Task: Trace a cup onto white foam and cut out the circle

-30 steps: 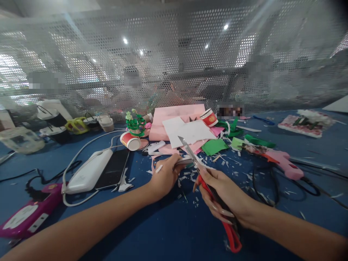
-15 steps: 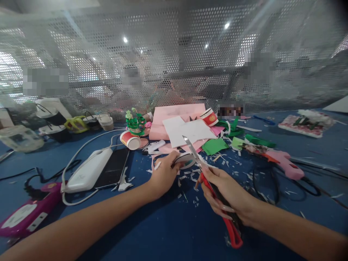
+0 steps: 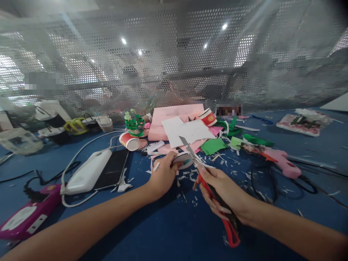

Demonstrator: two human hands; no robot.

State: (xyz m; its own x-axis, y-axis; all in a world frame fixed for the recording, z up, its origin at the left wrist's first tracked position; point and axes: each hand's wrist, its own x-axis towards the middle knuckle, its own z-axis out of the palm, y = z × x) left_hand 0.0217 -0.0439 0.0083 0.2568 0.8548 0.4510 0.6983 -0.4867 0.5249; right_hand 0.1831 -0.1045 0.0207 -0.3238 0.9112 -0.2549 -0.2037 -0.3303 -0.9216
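My left hand (image 3: 164,175) pinches a round white piece (image 3: 182,159), like a paper ring or cup rim, with a dark and teal patch inside; its exact kind is unclear. In my right hand (image 3: 221,188) is a pair of scissors (image 3: 230,232) with red and black handles. Their blades point up and to the left and touch or overlap the right side of the round piece. Some white paper shows by the fingers of my right hand. White paper scraps (image 3: 190,177) lie scattered on the blue table (image 3: 163,232) beneath both hands.
Behind the hands lie white paper (image 3: 190,132), pink sheets (image 3: 160,116), green paper (image 3: 214,146) and two red cups (image 3: 129,141). A pink glue gun (image 3: 284,163) is at right. At left are a phone (image 3: 112,169), a white power bank (image 3: 89,172) and a purple power strip (image 3: 32,214).
The scissors have shifted slightly left against the round piece. Both hands keep their grip, and the view has moved a little.
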